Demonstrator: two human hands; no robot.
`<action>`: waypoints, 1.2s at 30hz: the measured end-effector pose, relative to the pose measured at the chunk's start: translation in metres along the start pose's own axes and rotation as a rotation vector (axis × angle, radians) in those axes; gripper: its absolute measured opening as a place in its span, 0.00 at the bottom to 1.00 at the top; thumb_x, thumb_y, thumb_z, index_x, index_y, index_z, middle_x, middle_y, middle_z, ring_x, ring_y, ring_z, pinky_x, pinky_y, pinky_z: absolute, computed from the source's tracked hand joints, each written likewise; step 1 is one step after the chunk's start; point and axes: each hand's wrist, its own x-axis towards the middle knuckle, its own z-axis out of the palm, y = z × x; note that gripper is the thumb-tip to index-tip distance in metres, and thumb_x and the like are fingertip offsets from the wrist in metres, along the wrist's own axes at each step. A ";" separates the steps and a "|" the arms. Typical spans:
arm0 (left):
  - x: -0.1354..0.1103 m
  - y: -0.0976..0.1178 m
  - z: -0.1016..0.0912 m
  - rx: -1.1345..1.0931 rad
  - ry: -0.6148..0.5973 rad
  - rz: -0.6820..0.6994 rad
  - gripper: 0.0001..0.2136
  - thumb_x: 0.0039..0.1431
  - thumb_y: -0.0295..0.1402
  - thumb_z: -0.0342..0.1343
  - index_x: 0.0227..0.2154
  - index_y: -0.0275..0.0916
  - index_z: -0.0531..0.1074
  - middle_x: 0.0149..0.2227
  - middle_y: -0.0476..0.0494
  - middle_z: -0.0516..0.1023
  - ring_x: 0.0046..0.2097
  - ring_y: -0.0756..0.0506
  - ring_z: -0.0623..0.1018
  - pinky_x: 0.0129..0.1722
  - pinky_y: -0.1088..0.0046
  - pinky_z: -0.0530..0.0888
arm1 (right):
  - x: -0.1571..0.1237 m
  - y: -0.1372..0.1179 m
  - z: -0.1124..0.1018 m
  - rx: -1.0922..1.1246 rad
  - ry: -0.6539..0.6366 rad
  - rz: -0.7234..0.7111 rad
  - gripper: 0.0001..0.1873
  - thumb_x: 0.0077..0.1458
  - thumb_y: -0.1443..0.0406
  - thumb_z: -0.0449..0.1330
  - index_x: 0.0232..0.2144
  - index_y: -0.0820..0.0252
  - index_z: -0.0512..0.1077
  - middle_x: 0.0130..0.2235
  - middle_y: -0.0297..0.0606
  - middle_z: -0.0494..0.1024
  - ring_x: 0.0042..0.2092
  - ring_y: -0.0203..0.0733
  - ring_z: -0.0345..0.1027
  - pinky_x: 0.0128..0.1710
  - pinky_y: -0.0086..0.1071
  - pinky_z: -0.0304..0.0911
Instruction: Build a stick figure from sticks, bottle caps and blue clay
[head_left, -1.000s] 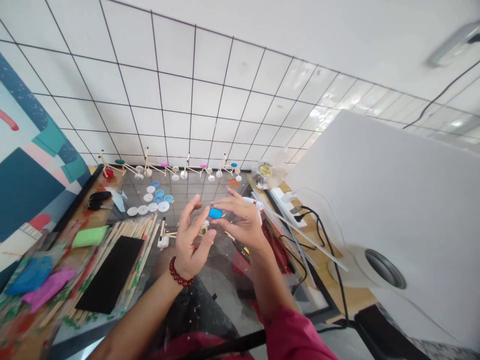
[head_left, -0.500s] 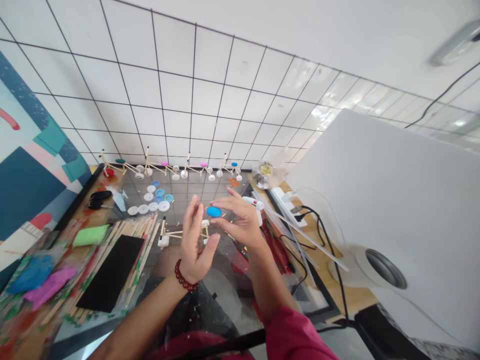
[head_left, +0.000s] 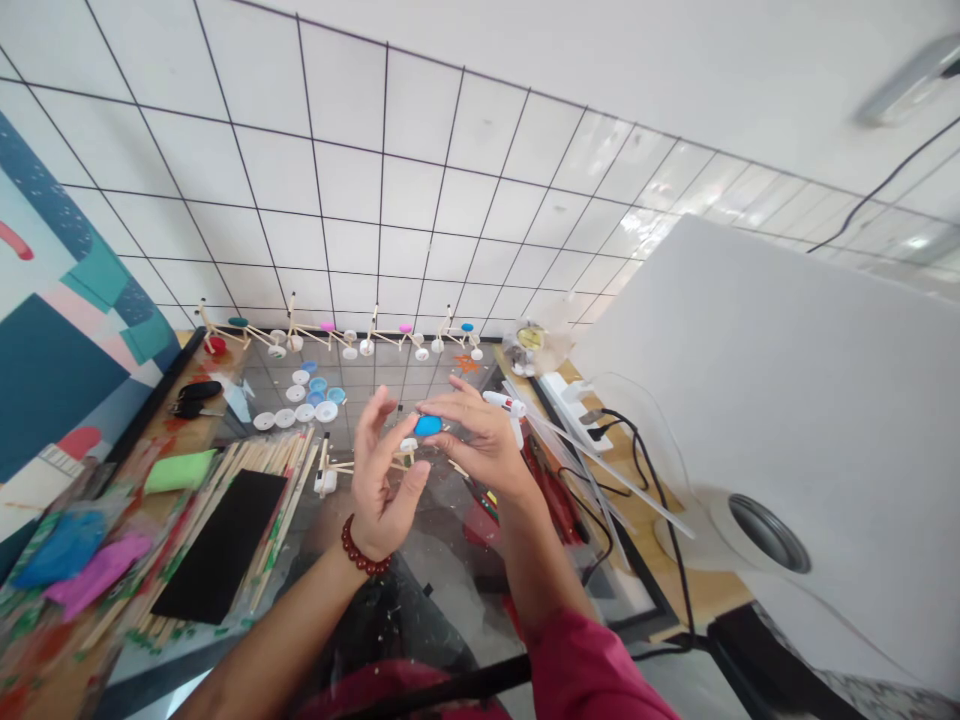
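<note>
Right hand [head_left: 480, 440] pinches a blue oval piece [head_left: 428, 425] between thumb and fingertips, raised over the counter [head_left: 442, 610], up and right of the black mat [head_left: 225, 540]. Left hand [head_left: 379, 480] is open with fingers spread and grips nothing. Its fingertips are just beside the piece; contact unclear. Red bead bracelet [head_left: 361, 555] on that wrist. Stick model [head_left: 337, 468] lies right of the mat, bottle caps [head_left: 304, 405] beyond the mat. Round tin [head_left: 529, 338] is far right of the mat, label too small to read.
</note>
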 end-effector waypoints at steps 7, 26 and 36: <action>0.008 0.001 -0.006 0.010 0.037 -0.029 0.18 0.72 0.31 0.62 0.62 0.51 0.80 0.75 0.39 0.68 0.70 0.32 0.76 0.69 0.45 0.76 | -0.001 -0.001 -0.004 0.034 -0.081 0.046 0.21 0.66 0.60 0.72 0.59 0.37 0.82 0.51 0.34 0.90 0.53 0.45 0.87 0.77 0.54 0.58; 0.010 -0.013 -0.006 0.005 0.110 0.036 0.17 0.68 0.29 0.67 0.56 0.55 0.85 0.73 0.44 0.71 0.70 0.32 0.77 0.67 0.39 0.78 | -0.003 0.002 -0.003 0.078 -0.116 0.062 0.18 0.66 0.57 0.72 0.57 0.43 0.83 0.51 0.37 0.91 0.53 0.46 0.87 0.77 0.53 0.58; 0.011 -0.017 -0.007 -0.016 0.106 0.039 0.18 0.67 0.30 0.69 0.55 0.57 0.85 0.73 0.47 0.72 0.68 0.33 0.78 0.66 0.45 0.81 | -0.002 0.002 -0.001 0.102 -0.076 0.024 0.20 0.62 0.56 0.75 0.56 0.39 0.83 0.50 0.34 0.91 0.50 0.46 0.88 0.76 0.53 0.59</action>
